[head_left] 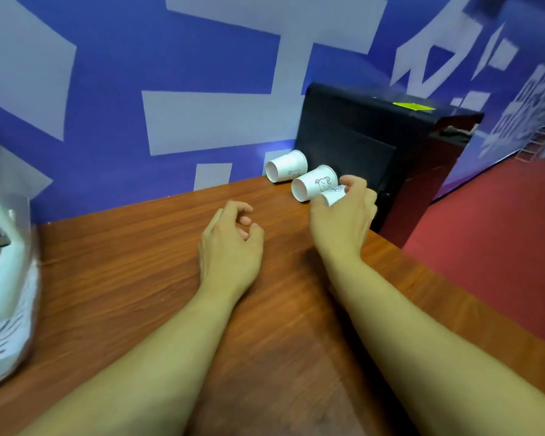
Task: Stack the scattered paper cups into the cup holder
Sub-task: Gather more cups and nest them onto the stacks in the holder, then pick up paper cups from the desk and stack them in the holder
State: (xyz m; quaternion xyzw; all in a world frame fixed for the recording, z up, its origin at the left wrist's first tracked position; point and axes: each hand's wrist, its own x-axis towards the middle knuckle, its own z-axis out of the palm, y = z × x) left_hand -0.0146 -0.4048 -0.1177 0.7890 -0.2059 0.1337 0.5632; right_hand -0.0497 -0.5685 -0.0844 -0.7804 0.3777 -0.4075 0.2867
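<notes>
Three white paper cups with small drawings are at the far right corner of the wooden table (139, 278). One cup (285, 166) lies on its side by the wall, mouth toward the left. A second cup (312, 184) lies the same way just in front of it. My right hand (343, 218) grips a third cup (334, 195), most of it hidden by my fingers. My left hand (230, 243) hovers over the table with fingers loosely curled, holding nothing. No cup holder is plainly visible.
A black box-like unit (375, 146) stands off the table's far right corner. A blue and white wall (170, 89) runs along the back. A blurred white object with striped paper (7, 294) sits at the left edge. Red floor (501, 231) lies to the right.
</notes>
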